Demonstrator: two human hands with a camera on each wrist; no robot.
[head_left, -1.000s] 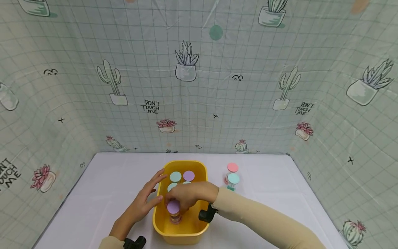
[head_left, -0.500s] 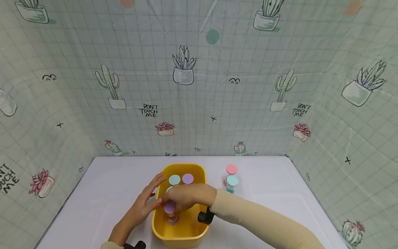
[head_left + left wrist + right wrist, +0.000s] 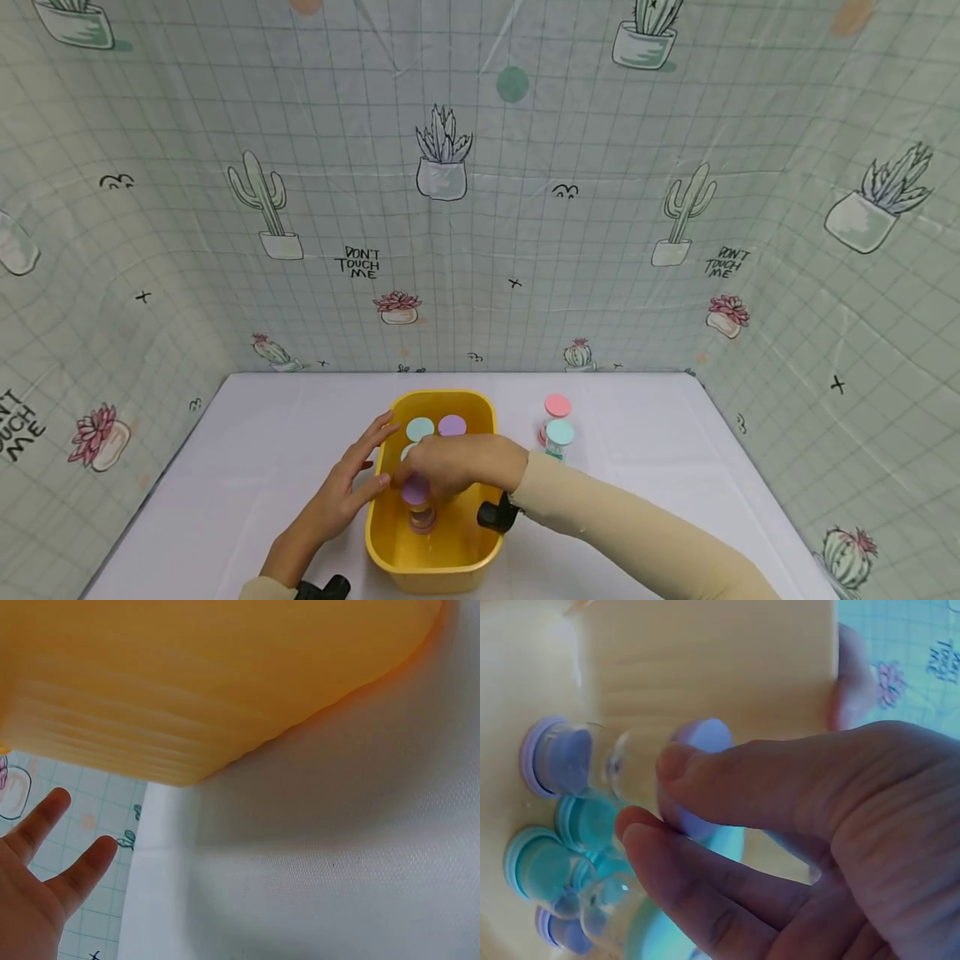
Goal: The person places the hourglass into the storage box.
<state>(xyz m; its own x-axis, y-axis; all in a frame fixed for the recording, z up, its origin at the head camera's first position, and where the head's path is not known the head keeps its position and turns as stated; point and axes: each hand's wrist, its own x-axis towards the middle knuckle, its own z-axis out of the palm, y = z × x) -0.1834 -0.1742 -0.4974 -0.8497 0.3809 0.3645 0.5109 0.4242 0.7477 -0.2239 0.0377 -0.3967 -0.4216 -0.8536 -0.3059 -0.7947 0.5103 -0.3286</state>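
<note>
Two hands are at work in the lower middle of the head view. The right hand [image 3: 450, 465] has one purple-lidded sand timer [image 3: 415, 490] pinched by its lid between thumb and fingers; the timer stands nearly upright inside the yellow bin [image 3: 472, 537], left of the bin's middle. The left hand [image 3: 341, 492] grasps nothing, its fingers spread along the bin's left rim; whether they press on it I cannot tell.

Beyond the right hand, three more lids show in the bin: one teal lid [image 3: 420, 429] and one purple lid [image 3: 452, 426] side by side, plus a second teal lid [image 3: 408, 451], mostly covered. The fingers may hide others, so the full count cannot be told.

Two timers stand on the white surface [image 3: 225, 475] right of the bin, one pink-lidded timer [image 3: 557, 407] and, overlapping it in front, one teal-lidded timer [image 3: 558, 433]. Two beige sleeves and two black wrist devices enter from below. The patterned cloth [image 3: 480, 233] behind bears three "DON'T TOUCH ME" prints: lower left, centre left and right.
</note>
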